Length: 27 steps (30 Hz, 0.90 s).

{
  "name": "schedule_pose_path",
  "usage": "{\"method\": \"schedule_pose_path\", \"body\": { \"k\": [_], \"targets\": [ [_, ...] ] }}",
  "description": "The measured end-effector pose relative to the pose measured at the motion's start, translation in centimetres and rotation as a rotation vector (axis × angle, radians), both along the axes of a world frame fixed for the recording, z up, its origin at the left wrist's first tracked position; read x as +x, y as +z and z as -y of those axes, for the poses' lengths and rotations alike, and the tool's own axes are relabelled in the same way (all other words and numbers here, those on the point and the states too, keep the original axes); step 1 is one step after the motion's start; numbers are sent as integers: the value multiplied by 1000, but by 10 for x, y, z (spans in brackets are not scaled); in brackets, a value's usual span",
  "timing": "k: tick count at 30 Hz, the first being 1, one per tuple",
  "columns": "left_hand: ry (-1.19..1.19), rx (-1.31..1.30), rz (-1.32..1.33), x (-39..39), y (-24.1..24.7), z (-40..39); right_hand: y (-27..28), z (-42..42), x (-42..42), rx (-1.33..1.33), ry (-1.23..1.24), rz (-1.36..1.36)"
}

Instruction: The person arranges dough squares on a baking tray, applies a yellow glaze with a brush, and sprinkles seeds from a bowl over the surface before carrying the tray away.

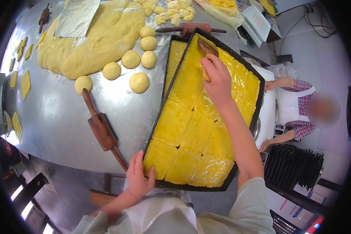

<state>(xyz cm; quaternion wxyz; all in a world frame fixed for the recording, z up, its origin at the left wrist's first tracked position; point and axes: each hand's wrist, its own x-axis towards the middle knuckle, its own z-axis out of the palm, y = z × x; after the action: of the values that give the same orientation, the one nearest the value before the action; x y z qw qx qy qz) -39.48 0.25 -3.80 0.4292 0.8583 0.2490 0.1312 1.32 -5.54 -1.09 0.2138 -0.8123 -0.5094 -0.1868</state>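
Note:
My right hand [218, 79] grips the wooden handle of a pastry brush [207, 49], its bristles against the dough at the far end of a black baking tray [158, 114]. Flat rectangular dough pieces [171, 122] fill that tray in rows, glossy with a yellow coating. At the tray's near left corner, my left hand [140, 175] holds the rim, thumb inside and fingers along the outer edge. Partly hidden beneath is a second black tray [175, 61] with a yellow, rough-looking surface.
Left of the trays lie a rolling pin [102, 131], several dough balls [139, 83] and a large dough slab [105, 44] partly under a floured sheet [77, 17]. Another rolling pin [193, 28] and a scale [256, 23] are farther back. A person [295, 105] stands at right near stacked black trays [292, 165].

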Motion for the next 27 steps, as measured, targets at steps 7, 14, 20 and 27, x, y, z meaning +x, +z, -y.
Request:
{"method": "schedule_pose_path", "body": {
  "k": [7, 14, 20, 27],
  "targets": [
    [13, -12, -10, 1, 1, -1, -2, -21, -16, -97, 26, -78],
    [25, -36, 0, 2, 2, 0, 41, -2, -14, -26, 55, -220],
    [1, -45, 12, 2, 1, -4, 12, 2, -33, -166, 78, -111],
    [9, -28, 9, 3, 0, -2, 54, 26, -45, -77, 43, -355]
  ]
}}
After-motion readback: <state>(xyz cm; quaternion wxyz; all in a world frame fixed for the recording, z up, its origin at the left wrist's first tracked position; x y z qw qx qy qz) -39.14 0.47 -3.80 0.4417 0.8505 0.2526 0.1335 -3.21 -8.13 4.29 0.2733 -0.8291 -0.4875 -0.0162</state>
